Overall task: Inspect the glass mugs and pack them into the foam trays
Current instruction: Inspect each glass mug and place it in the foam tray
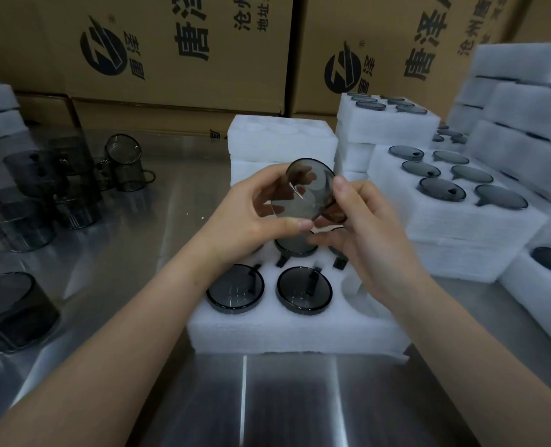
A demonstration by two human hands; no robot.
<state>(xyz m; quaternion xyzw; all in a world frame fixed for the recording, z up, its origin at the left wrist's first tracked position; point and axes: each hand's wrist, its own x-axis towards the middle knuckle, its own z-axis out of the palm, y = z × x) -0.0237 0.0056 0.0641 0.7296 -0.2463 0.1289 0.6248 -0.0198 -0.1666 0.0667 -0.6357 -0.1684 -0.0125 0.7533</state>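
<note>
Presently, one smoked-glass mug is held tilted between the left hand and the right hand, above the near foam tray.
The fingers of both hands are curled around the mug's edge. Two packed mugs are seen whole in the near tray's front pockets, and two more are partly hidden beneath the hands. Six mugs are seated in the right foam tray. At least five loose mugs are stood on the steel bench at the left.
</note>
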